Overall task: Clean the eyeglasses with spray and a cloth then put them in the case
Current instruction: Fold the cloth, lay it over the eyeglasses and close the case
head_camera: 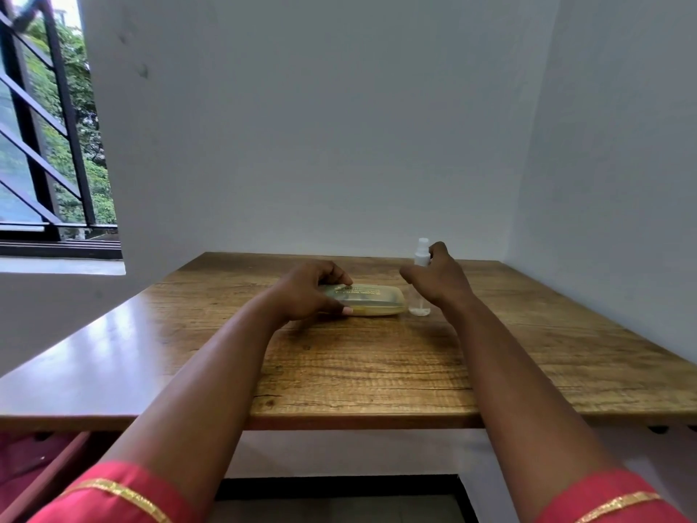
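Here, at a wooden tabletop (377, 364) set against a white wall, I reach forward with both bare arms. My left hand (309, 292) takes the closed eyeglass case (371, 300) by its left end, fingers curled over the far edge and thumb pressed to the near one, so that grip is closed around the case. The case lies flat near the middle of the tabletop, yellowish and translucent; something shows dimly through the lid, though I cannot tell for certain that it is the eyeglasses. My right hand (437, 277) sits against the clear spray bottle (419, 285), which stands upright just beside the right end of the case. The fingers are loosely curled by the bottle's neck and the thumb juts toward the case, yet whether that grip has actually closed on the bottle cannot be told from this angle. No cloth is in sight anywhere on the tabletop. By my reckoning the task stands at its very start: the case is not yet opened, nothing has been sprayed or wiped, and the whole run of taking out the glasses, spraying, wiping and returning them to the case is left to do.
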